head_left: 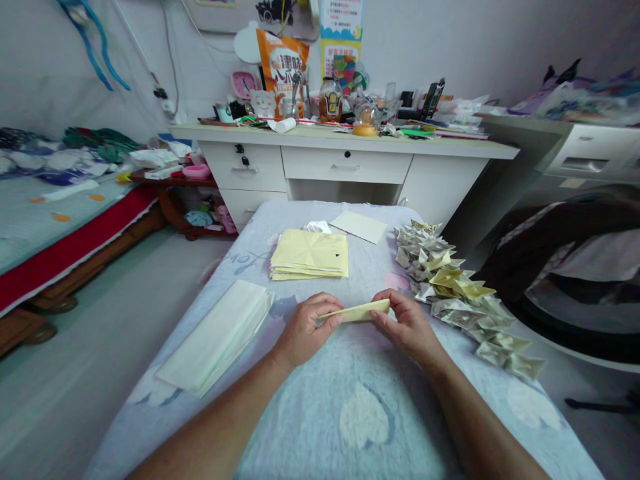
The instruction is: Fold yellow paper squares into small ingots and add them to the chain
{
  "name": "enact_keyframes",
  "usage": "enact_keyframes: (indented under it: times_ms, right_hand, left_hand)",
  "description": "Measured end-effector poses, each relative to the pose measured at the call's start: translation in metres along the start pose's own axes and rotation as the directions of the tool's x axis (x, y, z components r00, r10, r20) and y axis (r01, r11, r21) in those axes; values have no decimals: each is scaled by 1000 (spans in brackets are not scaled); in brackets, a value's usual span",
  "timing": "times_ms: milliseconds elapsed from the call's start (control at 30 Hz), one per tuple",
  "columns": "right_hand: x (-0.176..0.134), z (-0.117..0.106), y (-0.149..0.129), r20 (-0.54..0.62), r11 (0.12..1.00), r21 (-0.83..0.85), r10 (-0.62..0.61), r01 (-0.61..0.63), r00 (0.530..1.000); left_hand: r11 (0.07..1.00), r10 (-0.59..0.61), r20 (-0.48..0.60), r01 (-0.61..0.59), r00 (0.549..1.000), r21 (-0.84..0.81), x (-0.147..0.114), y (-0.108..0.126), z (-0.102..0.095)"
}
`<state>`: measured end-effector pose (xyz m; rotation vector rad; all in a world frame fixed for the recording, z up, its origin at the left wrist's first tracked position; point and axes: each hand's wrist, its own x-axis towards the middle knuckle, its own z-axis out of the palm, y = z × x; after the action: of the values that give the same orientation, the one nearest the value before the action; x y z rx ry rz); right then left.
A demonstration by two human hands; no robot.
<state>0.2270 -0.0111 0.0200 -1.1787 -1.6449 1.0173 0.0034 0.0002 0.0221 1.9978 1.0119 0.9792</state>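
Note:
A narrow folded strip of yellow paper (357, 313) is held level above the cloth-covered table. My left hand (309, 328) pinches its left end between thumb and fingers. At the other end, the thumb and fingers of my right hand (407, 325) close on the strip. Beyond my hands lies a stack of yellow paper sheets (310, 253). To the left rests a long bundle of folded white paper (217, 337). Along the right edge runs a row of folded paper pieces (455, 287), grey and yellow with pointed corners.
A pale card (359, 227) and a crumpled white tissue (317, 227) lie behind the stack. The blue patterned cloth (280, 413) covers the table. Past it stands a white desk (345, 163) crowded with items. A washing machine (585, 167) is at right, a bed (60, 227) at left.

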Motion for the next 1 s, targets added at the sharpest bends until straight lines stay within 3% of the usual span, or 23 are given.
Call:
enact_keyframes:
  times_ms: [100, 233, 400, 567, 700, 833, 1000]
  right_hand:
    - [0, 2, 2, 32, 944, 314, 101, -106, 994]
    - [-1, 4, 1, 103, 850, 473, 207, -231, 973]
    - [-4, 6, 2, 181, 823, 486, 237, -296, 955]
    - [-5, 12, 2, 270, 829, 448, 232, -336, 934]
    - [-2, 12, -3, 242, 802, 500, 234, -327, 942]
    - [1, 9, -3, 176, 776, 554, 244, -301, 954]
    - [3, 13, 1, 183, 795, 536, 217, -282, 959]
  left_hand:
    - [981, -87, -51, 77, 995, -179, -1, 1, 0]
    - [872, -256, 58, 256, 965, -418, -3, -3, 4]
    - [742, -324, 151, 350, 934, -572, -2, -1, 4]
    - [729, -375, 224, 435, 900, -528, 0, 1, 4]
    - [740, -387, 200, 433, 900, -515, 0, -4, 8]
    - [690, -423, 129, 412, 897, -595, 0, -9, 8]
    - [644, -476, 36, 376, 879, -667, 1, -14, 9]
